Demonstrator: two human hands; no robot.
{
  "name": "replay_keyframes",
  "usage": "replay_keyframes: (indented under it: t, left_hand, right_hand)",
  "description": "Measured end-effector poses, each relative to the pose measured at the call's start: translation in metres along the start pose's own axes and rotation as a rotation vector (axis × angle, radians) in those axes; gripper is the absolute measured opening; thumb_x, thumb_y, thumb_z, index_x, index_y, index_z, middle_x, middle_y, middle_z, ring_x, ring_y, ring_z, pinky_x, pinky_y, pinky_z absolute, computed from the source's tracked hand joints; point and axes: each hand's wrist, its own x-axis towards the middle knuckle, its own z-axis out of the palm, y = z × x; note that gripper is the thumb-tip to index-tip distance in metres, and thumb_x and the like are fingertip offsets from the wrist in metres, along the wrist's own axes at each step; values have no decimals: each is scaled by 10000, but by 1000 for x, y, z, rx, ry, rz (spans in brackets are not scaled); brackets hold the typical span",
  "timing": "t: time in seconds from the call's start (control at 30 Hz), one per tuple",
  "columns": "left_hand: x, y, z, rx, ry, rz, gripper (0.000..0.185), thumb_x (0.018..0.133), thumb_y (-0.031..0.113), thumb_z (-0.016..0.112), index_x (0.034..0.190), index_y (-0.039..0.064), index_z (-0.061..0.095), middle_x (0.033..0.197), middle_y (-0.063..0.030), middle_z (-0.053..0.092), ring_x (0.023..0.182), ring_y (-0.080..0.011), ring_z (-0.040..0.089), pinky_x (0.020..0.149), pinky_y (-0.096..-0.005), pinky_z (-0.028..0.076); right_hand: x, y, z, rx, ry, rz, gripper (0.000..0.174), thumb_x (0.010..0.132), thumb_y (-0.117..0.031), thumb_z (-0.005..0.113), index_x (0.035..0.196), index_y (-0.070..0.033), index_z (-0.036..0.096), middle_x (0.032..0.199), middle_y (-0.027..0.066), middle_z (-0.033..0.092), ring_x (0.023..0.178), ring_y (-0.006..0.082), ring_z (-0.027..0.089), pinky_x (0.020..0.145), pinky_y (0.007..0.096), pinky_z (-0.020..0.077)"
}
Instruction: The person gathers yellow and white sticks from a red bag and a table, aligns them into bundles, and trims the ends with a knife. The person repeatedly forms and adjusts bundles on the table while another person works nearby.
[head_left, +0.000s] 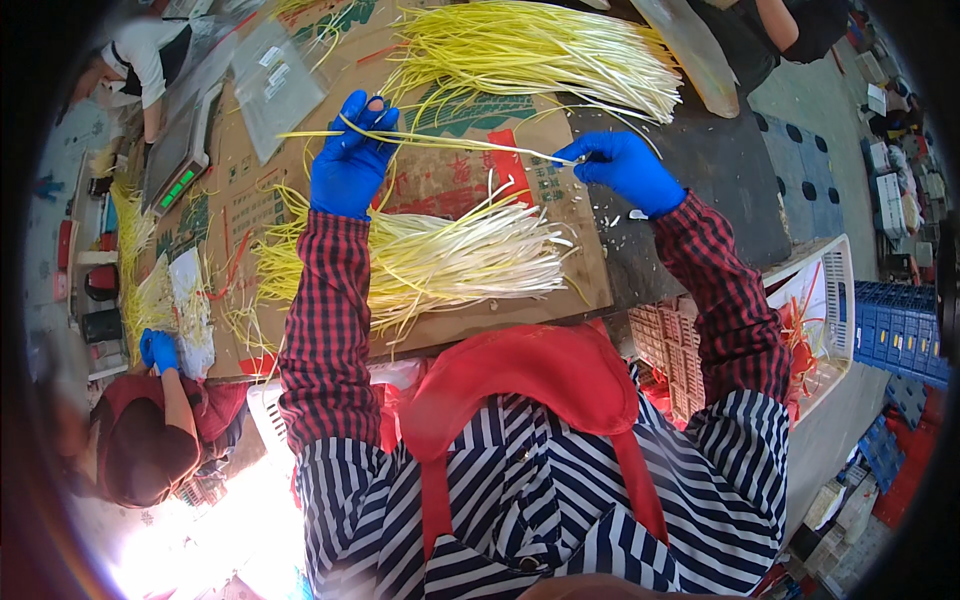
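My left hand (354, 157), in a blue glove with a fingertip showing bare, holds a few long yellow-green stalks (450, 142) between its fingers. Their pale ends reach across to my right hand (626, 169), also blue-gloved, whose thumb and fingers pinch them. Below the stretched stalks lies a bundle of yellow and white stalks, like blanched chives (465, 262), on flattened printed cardboard (562, 277). A larger pile of the same stalks (540, 56) lies beyond my hands, its white ends pointing right.
A digital scale (180, 161) and clear plastic bags (274, 82) are at the left. White scraps dot the dark tabletop (675, 240). Crates (667, 337) stand by the near right edge. Other people are at the lower left, upper left and upper right.
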Motion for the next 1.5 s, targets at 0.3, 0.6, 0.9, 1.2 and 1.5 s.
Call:
replay_keyframes:
  t: [0.3, 0.6, 0.9, 1.2, 1.5]
  left_hand:
    - [-54, 47, -17, 187, -161, 78, 135, 852, 177, 634, 899, 62, 684, 1260, -183, 582, 1239, -388, 496, 1064, -513, 386]
    - [-105, 44, -4, 513, 422, -96, 599, 861, 119, 604, 1422, 63, 400, 1232, -121, 595, 1155, -231, 572, 955, -346, 486]
    - [-199, -19, 45, 549, 541, -482, 425, 910, 248, 572, 1236, -24, 572, 1011, -80, 661, 842, -186, 646, 779, -279, 519]
    - [-212, -110, 45, 139, 545, -899, 367, 968, 216, 503, 1256, -7, 550, 1039, -108, 644, 891, -192, 647, 824, -294, 530]
    - [-227, -159, 28, -165, 888, -442, 327, 980, 254, 501, 1177, -5, 530, 1138, -183, 582, 1111, -333, 558, 978, -435, 463]
  right_hand:
    - [14, -30, 29, -377, 138, -196, 347, 836, 41, 610, 1147, -106, 655, 1018, 122, 628, 885, 278, 641, 738, 328, 518]
    - [-76, 56, -75, -499, 570, -133, 295, 877, -60, 569, 1159, -62, 656, 983, 89, 661, 881, 175, 616, 762, 311, 490]
    - [-572, 101, -249, -1238, 596, 1486, 368, 902, -244, 529, 1214, -74, 624, 1105, 184, 638, 1008, 315, 616, 834, 398, 508]
    - [-169, 113, -110, -446, 379, 177, 346, 875, -54, 595, 1215, 1, 611, 1227, 129, 618, 1077, 217, 596, 935, 327, 451]
    - [97, 0, 126, -345, -749, -44, 653, 804, -440, 723, 1275, -20, 556, 1244, 170, 595, 1102, 291, 596, 955, 376, 453]
